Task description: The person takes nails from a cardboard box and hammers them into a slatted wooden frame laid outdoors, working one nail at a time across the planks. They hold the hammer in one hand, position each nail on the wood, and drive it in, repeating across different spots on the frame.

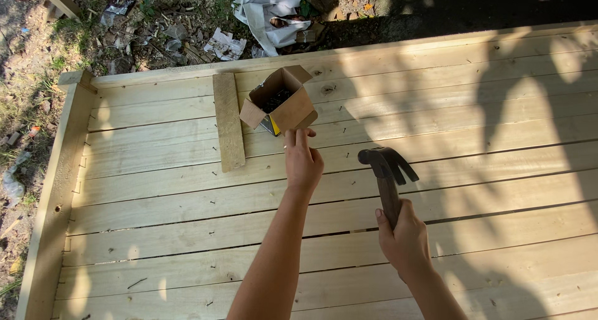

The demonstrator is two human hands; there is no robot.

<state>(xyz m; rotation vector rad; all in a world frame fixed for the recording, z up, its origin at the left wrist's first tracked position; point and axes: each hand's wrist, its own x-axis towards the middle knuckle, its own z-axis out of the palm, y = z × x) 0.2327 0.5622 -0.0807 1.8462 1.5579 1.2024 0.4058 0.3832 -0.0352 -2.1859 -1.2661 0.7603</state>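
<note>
My two forearms come up from the bottom of the view, and beneath them runs the plank deck (187, 233), pale boards lying left to right with nail heads dotted along them. A short loose board (228, 122) lies across those planks, its long axis pointing away from me, just left of the box. The open cardboard box (280, 100) sits up the deck from my left hand, tilted with its mouth toward me, dark nails showing inside.

My left hand (303, 160) is the nearer one to it: fingers drawn together and stretched forward, the tips right at the box's lower edge, touching or just short of it, I cannot tell which. Nothing shows in its grasp.

My right hand (405, 236) is wrapped tight round the handle of a claw hammer (387, 170), held upright, head up and claw to the right, well to the right of the box.
</note>
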